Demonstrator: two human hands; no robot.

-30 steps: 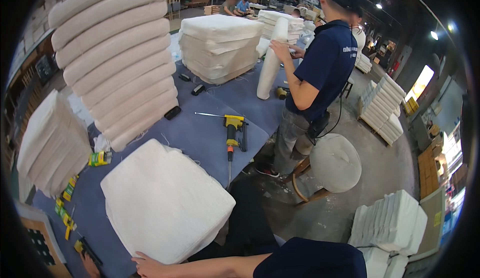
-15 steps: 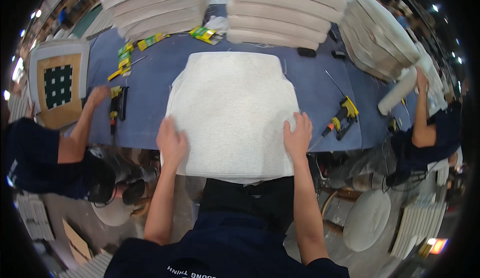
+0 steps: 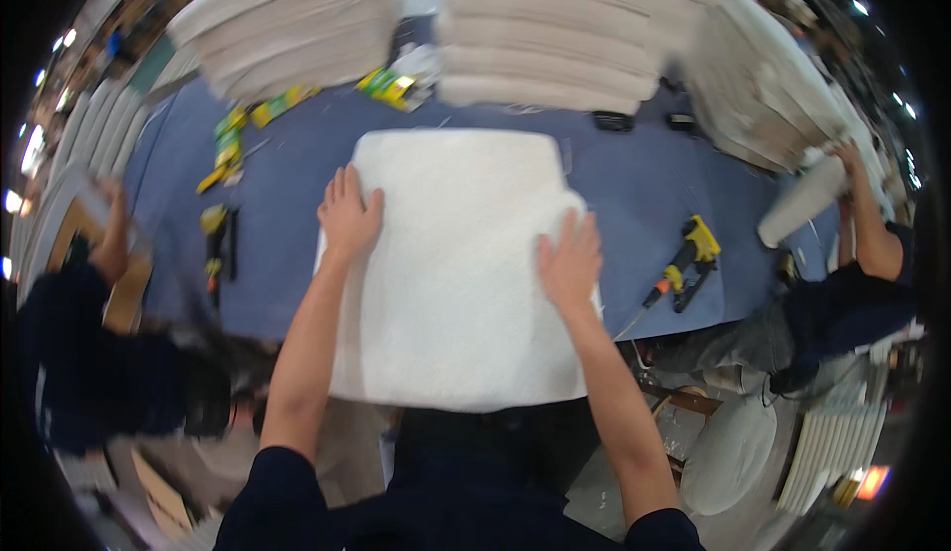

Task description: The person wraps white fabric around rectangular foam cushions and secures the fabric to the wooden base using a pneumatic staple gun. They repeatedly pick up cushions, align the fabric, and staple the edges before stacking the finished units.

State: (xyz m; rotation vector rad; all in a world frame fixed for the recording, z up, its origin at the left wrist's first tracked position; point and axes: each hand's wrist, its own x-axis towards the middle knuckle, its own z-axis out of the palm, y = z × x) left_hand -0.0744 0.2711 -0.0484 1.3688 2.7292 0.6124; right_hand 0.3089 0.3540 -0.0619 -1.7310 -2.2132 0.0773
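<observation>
A white fabric-covered seat cushion (image 3: 461, 283) lies in front of me, its near edge reaching past the front of the blue-covered table (image 3: 267, 283). My left hand (image 3: 349, 216) rests on the cushion's left side toward the far corner, fingers stretched out. On the right side my right hand (image 3: 572, 262) lies on the cushion's top, fingers spread and pointing away from me. Neither hand grips anything. The cushion's underside is hidden. To the right lies a yellow and black staple gun (image 3: 693, 254) with a hose attached.
Tall stacks of beige cushions (image 3: 545, 41) stand along the back. A second yellow and black tool (image 3: 216, 244) lies at left, near yellow-green packets (image 3: 230, 140). Co-workers sit on both sides; the right one's hand (image 3: 850, 160) is on a rolled light piece (image 3: 804, 199).
My left hand has slid forward along the cushion, and my right hand has moved inward onto its top. The left co-worker's framed panel has shifted left and nearer.
</observation>
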